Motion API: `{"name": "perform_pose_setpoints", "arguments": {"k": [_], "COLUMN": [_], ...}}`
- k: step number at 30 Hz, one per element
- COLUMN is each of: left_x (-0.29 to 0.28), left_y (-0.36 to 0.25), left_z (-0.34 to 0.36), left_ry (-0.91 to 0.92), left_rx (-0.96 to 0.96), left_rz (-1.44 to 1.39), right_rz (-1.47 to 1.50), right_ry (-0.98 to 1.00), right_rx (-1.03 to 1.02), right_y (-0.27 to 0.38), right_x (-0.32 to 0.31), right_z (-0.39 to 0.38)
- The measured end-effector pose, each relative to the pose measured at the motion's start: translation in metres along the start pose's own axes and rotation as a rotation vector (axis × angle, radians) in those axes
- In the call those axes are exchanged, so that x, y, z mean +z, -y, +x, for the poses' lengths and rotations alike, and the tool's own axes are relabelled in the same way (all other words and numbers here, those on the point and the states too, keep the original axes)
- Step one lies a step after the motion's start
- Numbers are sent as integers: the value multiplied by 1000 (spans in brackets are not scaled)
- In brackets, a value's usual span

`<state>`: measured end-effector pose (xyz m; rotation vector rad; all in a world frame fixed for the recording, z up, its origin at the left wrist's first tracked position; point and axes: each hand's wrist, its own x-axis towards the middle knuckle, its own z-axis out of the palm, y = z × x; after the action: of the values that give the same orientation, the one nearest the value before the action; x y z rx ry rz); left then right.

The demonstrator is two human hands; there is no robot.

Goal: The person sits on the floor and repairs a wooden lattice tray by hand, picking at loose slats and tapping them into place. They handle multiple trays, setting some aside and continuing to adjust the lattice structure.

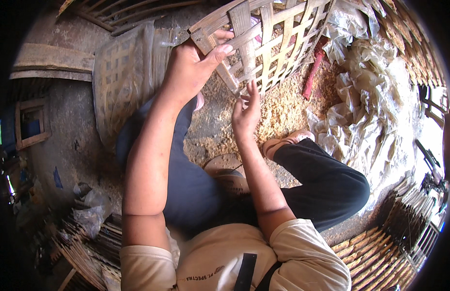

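Note:
A woven bamboo lattice panel (285, 41) with a flat wooden edge strip is held up, tilted, at the top of the view. My left hand (193, 65) grips its upper left corner, the thumb lying over the strip and the fingers partly behind it. At the lower corner of the panel, my right hand (246, 114) has its fingers bent closed against the edge. Part of the panel's far side runs out of view. Under it, pale yellow grainy crumbs (276, 114) are spread on the floor.
Crumpled clear plastic sheeting (370, 106) piles up on the right. A red stick-like object (313, 75) lies beyond the crumbs. To the left stands another lattice panel (120, 72) covered in plastic. Bamboo slat racks (380, 257) are at lower right. My bent legs flank the floor area.

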<state>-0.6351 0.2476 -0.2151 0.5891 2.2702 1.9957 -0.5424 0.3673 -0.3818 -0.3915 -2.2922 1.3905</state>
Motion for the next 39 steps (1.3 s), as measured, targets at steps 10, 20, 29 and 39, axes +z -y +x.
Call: {"name": "perform_pose_setpoints", "arguments": {"k": [10,20,29,39], "left_x": [-9,-8,-5,-22], "left_y": [4,3,0,-12], "left_z": [-2,-8,-12,-43], "left_ry": [4,64,83,69], "left_rx": [-52,-24,-30,-86], "left_rz": [15,48,55,-17], "right_rz": [99,457,1123,442], "right_ry": [99,93,-201,-504], "right_rx": [-26,173,609,359], "right_y": [18,15,42,-114], "right_x": [7,5,-5,-79], "right_z": [-1,7,9,129]}}
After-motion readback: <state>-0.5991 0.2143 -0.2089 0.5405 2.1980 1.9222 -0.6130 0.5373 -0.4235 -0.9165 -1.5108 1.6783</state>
